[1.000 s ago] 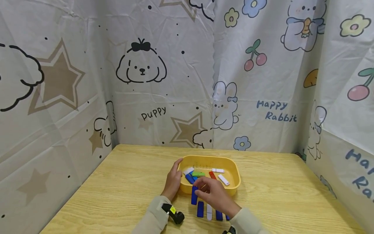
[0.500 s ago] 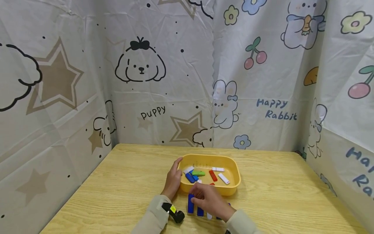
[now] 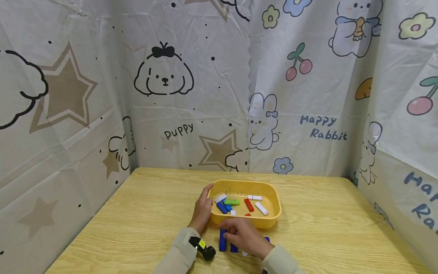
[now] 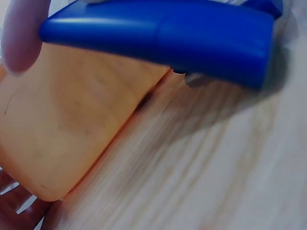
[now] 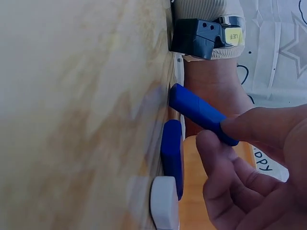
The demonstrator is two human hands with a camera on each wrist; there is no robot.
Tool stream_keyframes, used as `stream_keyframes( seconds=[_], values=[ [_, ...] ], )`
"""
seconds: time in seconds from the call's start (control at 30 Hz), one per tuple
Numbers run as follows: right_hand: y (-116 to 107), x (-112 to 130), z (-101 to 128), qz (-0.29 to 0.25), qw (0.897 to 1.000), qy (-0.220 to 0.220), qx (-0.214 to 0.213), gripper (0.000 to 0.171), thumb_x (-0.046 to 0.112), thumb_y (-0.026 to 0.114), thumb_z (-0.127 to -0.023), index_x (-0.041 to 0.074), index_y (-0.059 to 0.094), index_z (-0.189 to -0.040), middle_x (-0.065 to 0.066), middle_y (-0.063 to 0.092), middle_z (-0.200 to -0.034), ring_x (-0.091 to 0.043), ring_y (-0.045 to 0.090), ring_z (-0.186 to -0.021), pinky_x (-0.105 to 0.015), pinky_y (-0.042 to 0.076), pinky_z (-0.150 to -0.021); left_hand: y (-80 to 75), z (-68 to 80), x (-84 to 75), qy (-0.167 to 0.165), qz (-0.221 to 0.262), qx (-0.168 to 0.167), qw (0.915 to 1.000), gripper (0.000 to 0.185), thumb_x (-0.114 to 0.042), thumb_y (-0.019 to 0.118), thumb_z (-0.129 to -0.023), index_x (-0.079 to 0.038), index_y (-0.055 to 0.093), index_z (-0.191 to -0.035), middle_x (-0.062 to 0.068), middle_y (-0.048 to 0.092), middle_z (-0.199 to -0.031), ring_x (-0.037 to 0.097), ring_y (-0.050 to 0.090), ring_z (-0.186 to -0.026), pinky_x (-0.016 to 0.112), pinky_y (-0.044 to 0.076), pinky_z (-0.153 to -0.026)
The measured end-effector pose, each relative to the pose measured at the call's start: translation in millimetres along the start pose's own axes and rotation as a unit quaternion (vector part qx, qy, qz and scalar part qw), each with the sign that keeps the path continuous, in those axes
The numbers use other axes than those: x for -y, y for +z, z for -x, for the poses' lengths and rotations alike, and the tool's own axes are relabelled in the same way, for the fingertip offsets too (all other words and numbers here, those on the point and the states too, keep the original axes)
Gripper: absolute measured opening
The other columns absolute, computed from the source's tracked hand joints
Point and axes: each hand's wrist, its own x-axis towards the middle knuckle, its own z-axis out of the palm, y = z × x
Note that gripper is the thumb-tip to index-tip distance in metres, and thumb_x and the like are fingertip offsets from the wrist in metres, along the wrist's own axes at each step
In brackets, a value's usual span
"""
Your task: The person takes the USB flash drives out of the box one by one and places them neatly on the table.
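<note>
My right hand (image 3: 244,232) pinches a blue USB stick (image 3: 222,240) by its upper end, in front of the basin. In the right wrist view this blue stick (image 5: 199,112) leans, its lower end at the tabletop. Beside it a row runs rightward: another blue stick (image 3: 234,248), a white stick (image 3: 244,253) and more blue, partly hidden by my hand. My left hand (image 3: 202,211) holds the yellow plastic basin (image 3: 278,209) at its left side. Large in the left wrist view, the pinched blue stick (image 4: 158,36) shows a seam around its body.
Inside the basin lie a green stick (image 3: 232,202), a red stick (image 3: 249,205), white sticks (image 3: 261,208) and blue sticks (image 3: 221,207). The wooden table (image 3: 154,205) is enclosed by printed cloth curtains (image 3: 191,114) at the back and sides.
My right hand has brought the blue stick down and slightly left, from near the basin's front wall to the left end of the row. My left hand stays on the basin.
</note>
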Motion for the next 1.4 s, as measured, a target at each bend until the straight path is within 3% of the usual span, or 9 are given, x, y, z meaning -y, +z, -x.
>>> stream_keyframes(
  seconds=[0.13, 0.33, 0.77, 1.07, 1.13, 1.33, 1.4],
  values=[
    [1.3, -0.5, -1.3, 0.014, 1.0, 0.003, 0.008, 0.023, 0.005, 0.066, -0.088, 0.01, 0.071, -0.11, 0.01, 0.059, -0.076, -0.002, 0.055, -0.057, -0.02, 0.047, -0.052, -0.1, -0.6, 0.5, 0.004, -0.005, 0.001, 1.0, 0.057, -0.004, 0.039, -0.088, -0.014, 0.043, -0.144, 0.009, 0.043, -0.147, 0.026, 0.04, -0.132, 0.049, 0.031, -0.106],
    [5.0, 0.0, -4.0, 0.062, 0.998, 0.008, 0.017, 0.028, 0.008, 0.072, -0.084, 0.012, 0.072, -0.112, 0.013, 0.059, -0.077, -0.001, 0.053, -0.062, -0.02, 0.046, -0.056, 0.3, -0.6, 1.9, 0.003, 0.0, 0.005, 1.0, 0.057, -0.004, 0.038, -0.089, -0.015, 0.042, -0.144, 0.009, 0.043, -0.148, 0.027, 0.04, -0.132, 0.049, 0.031, -0.106],
    [9.2, 5.2, -7.3, 0.149, 0.988, 0.012, 0.027, 0.036, 0.019, 0.076, -0.082, 0.014, 0.07, -0.117, 0.008, 0.066, -0.1, -0.006, 0.053, -0.075, -0.021, 0.045, -0.068, 1.1, 0.1, 0.4, -0.013, 0.009, 0.009, 0.9998, 0.057, -0.005, 0.037, -0.089, -0.016, 0.04, -0.146, 0.009, 0.04, -0.15, 0.028, 0.038, -0.134, 0.051, 0.029, -0.109],
    [9.0, 7.8, -6.1, 0.174, 0.984, 0.02, 0.033, 0.039, 0.023, 0.077, -0.082, 0.015, 0.069, -0.119, 0.006, 0.067, -0.108, -0.005, 0.053, -0.076, -0.023, 0.046, -0.071, 0.7, 0.3, 0.0, -0.014, 0.008, 0.011, 0.9998, 0.056, -0.005, 0.037, -0.09, -0.016, 0.04, -0.146, 0.009, 0.039, -0.15, 0.028, 0.038, -0.134, 0.051, 0.03, -0.108],
    [8.8, 8.1, -5.7, 0.175, 0.984, 0.02, 0.035, 0.04, 0.024, 0.077, -0.082, 0.015, 0.069, -0.12, 0.008, 0.067, -0.105, -0.005, 0.052, -0.074, -0.022, 0.046, -0.07, 0.9, 0.0, 0.7, -0.015, 0.007, 0.01, 0.9998, 0.056, -0.005, 0.037, -0.09, -0.016, 0.04, -0.145, 0.009, 0.039, -0.15, 0.028, 0.039, -0.133, 0.051, 0.03, -0.108],
    [8.8, 8.3, -4.5, 0.164, 0.986, 0.017, 0.034, 0.041, 0.025, 0.078, -0.08, 0.015, 0.069, -0.119, 0.011, 0.059, -0.075, -0.002, 0.047, -0.059, -0.02, 0.041, -0.056, 1.1, -0.8, 1.5, -0.018, 0.007, 0.007, 0.9998, 0.056, -0.005, 0.038, -0.09, -0.016, 0.041, -0.145, 0.008, 0.039, -0.15, 0.027, 0.038, -0.134, 0.05, 0.029, -0.109],
    [8.9, 8.5, -3.9, 0.166, 0.986, 0.017, 0.029, 0.04, 0.026, 0.079, -0.08, 0.013, 0.069, -0.117, 0.011, 0.057, -0.073, -0.002, 0.047, -0.059, -0.02, 0.04, -0.055, 1.2, -0.7, 0.8, -0.016, 0.007, 0.007, 0.9998, 0.056, -0.005, 0.037, -0.09, -0.015, 0.04, -0.145, 0.008, 0.039, -0.15, 0.027, 0.037, -0.135, 0.051, 0.028, -0.11]
  ],
)
